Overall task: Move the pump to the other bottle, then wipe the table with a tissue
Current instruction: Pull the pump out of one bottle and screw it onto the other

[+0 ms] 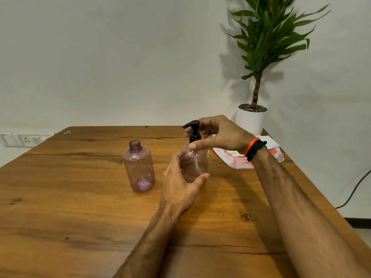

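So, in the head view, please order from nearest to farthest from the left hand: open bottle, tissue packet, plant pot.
From the left hand:
1. Open bottle, just to its left.
2. Tissue packet, right, behind the right wrist.
3. Plant pot, far right corner.

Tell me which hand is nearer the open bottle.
Left. The left hand grips the pump bottle just right of the open bottle; the right hand is farther right, at the pump.

A black pump (193, 131) sits on an upright, clear pink bottle (195, 163). Left of it, apart, stands a matching open-necked bottle (139, 166). A tissue pack (239, 159) lies behind on the right.
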Demonstrator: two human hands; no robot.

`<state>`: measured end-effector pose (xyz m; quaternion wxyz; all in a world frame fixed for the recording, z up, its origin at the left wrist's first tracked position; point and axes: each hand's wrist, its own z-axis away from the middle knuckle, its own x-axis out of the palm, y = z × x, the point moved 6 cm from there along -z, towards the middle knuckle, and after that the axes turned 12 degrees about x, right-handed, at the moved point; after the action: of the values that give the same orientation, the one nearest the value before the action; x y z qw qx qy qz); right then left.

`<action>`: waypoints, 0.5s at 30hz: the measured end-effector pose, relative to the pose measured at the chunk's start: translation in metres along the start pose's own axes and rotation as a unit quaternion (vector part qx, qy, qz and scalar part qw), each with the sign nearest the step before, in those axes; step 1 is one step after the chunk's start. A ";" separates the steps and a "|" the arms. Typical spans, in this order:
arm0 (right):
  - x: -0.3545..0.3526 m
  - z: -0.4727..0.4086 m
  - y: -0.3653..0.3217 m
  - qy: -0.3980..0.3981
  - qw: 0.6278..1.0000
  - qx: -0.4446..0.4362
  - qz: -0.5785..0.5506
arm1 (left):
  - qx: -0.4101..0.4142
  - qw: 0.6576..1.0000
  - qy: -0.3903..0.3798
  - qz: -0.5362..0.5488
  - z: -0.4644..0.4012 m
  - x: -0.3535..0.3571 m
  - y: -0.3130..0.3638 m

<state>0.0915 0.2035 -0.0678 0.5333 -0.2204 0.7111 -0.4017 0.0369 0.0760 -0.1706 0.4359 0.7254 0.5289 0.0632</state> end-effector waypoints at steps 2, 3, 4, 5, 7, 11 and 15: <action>-0.001 0.002 0.002 -0.012 1.000 -0.007 -0.013 | 0.000 1.000 0.002 0.005 0.000 0.000 0.000; -0.001 0.002 0.002 -0.013 1.000 -0.007 -0.020 | -0.001 1.000 0.002 0.005 0.000 -0.001 0.001; -0.002 0.002 0.003 -0.011 1.000 -0.004 -0.025 | -0.001 1.000 0.000 0.002 0.000 0.000 0.001; -0.002 0.000 0.003 -0.004 1.000 -0.001 -0.028 | -0.001 1.000 -0.002 -0.001 0.000 0.000 0.001; -0.002 -0.003 0.002 0.023 0.999 0.008 -0.027 | -0.003 1.000 -0.002 -0.004 0.000 -0.001 0.001; -0.003 -0.004 0.003 0.052 0.998 0.018 0.001 | -0.005 1.000 -0.008 -0.005 0.000 0.000 0.000; -0.002 0.005 0.003 -0.023 0.999 0.008 -0.033 | -0.003 1.000 -0.002 -0.004 0.000 0.000 0.000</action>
<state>0.0969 0.2049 -0.0692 0.5377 -0.2484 0.6878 -0.4197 0.0363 0.0760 -0.1707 0.4394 0.7223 0.5306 0.0611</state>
